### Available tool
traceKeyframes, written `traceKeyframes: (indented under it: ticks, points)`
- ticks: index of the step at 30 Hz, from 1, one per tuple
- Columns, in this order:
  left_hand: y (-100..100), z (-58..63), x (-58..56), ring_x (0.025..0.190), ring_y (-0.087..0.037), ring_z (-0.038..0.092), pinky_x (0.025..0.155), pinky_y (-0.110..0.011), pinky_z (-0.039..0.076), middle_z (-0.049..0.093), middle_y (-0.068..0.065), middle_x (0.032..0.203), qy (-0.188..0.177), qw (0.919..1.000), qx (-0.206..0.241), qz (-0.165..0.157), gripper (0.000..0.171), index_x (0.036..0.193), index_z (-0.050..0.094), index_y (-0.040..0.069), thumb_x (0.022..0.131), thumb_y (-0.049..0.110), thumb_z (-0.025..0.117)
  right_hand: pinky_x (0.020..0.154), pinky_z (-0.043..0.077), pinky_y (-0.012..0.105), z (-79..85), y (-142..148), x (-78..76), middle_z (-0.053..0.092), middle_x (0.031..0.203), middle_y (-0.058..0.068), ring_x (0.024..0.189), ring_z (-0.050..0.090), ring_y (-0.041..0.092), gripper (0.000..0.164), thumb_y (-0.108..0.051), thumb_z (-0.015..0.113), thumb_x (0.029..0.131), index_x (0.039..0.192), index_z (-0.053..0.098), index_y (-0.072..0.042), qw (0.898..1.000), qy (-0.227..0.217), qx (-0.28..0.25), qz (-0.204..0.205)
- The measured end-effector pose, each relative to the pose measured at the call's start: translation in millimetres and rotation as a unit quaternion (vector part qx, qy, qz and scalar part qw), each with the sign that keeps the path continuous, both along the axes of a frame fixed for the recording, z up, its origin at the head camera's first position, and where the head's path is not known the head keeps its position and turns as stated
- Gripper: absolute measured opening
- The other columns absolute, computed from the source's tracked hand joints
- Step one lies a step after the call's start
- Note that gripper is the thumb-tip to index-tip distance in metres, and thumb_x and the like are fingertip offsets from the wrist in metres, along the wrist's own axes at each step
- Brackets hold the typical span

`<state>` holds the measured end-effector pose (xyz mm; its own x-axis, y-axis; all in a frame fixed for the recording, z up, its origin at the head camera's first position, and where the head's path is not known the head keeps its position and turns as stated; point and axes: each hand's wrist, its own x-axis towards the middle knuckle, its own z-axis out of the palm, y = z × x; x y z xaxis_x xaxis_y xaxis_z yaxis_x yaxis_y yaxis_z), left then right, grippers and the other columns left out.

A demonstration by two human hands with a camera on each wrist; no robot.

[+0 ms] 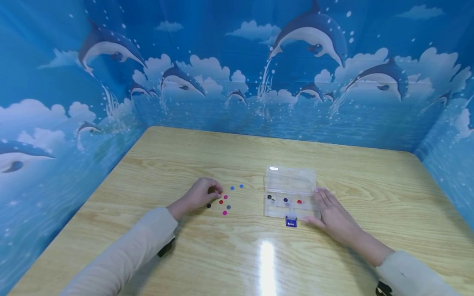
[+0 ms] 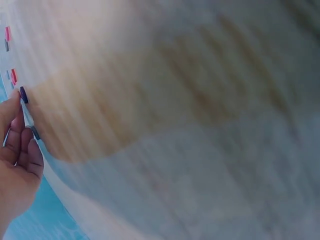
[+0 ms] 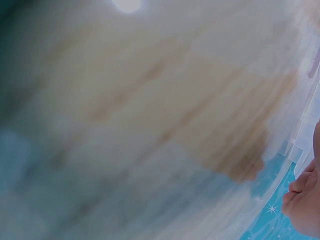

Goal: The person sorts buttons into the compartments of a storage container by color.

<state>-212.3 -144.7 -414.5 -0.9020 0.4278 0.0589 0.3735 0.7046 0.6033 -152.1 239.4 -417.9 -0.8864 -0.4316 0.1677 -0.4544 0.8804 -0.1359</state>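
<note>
My left hand (image 1: 203, 192) is over the left part of the table, thumb and forefinger pinching a small red disc (image 1: 220, 193) at their tips. Close by lie a black disc (image 1: 209, 206), a red disc (image 1: 221, 202), pink discs (image 1: 224, 213) and a grey one (image 1: 228, 207). In the left wrist view, a dark disc (image 2: 23, 95) shows beside the fingertips. My right hand (image 1: 335, 216) rests along the right side of a clear plastic box (image 1: 275, 212), fingers straight, thumb by its front corner. Inside the compartments sit several dark discs (image 1: 285, 200) and a red one (image 1: 299, 201).
The box's clear lid (image 1: 290, 179) is raised at the back, and a dark blue latch (image 1: 291, 222) sticks out in front. Two blue discs (image 1: 232, 188) lie left of the box. Dolphin-print curtains (image 1: 237, 82) stand around the wooden table (image 1: 207, 152).
</note>
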Motion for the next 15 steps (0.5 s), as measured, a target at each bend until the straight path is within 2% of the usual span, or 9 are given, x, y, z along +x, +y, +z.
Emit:
traceKeyframes:
  ticks: [5, 15]
  points:
    - [-1.5, -0.9, 0.4, 0.075, -0.012, 0.057, 0.075, -0.025, 0.048, 0.067, -0.005, 0.080, 0.013, 0.9999, 0.008, -0.005, 0.005, 0.083, 0.069, 0.004, 0.080, 0.008, 0.069, 0.106, 0.029, 0.055, 0.0, -0.1, 0.0, 0.035, 0.138, 0.035, 0.129, 0.032, 0.048, 0.087, -0.049, 0.060, 0.083, 0.133, 0.033, 0.017, 1.000, 0.008, 0.002, 0.002]
    - [-2.0, -0.2, 1.8, 0.070, -0.009, 0.056, 0.068, -0.021, 0.046, 0.068, -0.004, 0.075, 0.008, 0.9994, 0.025, 0.025, 0.007, 0.079, 0.069, 0.006, 0.079, 0.012, 0.071, 0.105, 0.030, 0.055, -1.5, 0.5, -0.4, 0.035, 0.137, 0.036, 0.129, 0.033, 0.049, 0.087, -0.050, 0.060, 0.083, 0.132, 0.034, 0.017, 1.000, 0.016, 0.002, 0.007]
